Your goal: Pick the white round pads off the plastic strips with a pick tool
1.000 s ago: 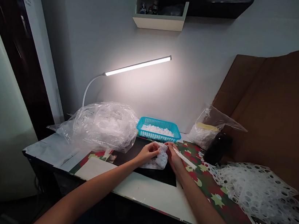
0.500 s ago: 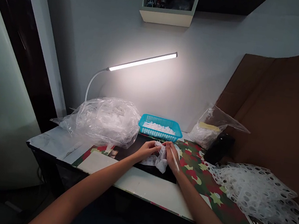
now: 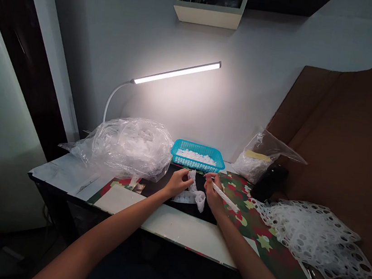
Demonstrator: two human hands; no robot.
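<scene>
Head cam: my L hand (image 3: 177, 183) pinches top edge of limp white film (image 3: 189, 198), light and soft, at 12 o'clock on black mat (image 3: 208, 214), best held by its edge; R hand (image 3: 214, 194) pinches slim, stiffish white strip (image 3: 225, 197) just beside.

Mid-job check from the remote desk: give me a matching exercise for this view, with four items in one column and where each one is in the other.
Items
1. Teal plastic basket
2. White perforated sheet
3. Clear plastic bag
4. Narrow white strip

Places
A. In the right hand
B. Lying by the brown cardboard, far right
C. At the back by the wall, holding small white pieces
D. Bunched up, left of the basket

Pairs: 1-C, 2-B, 3-D, 4-A
</scene>
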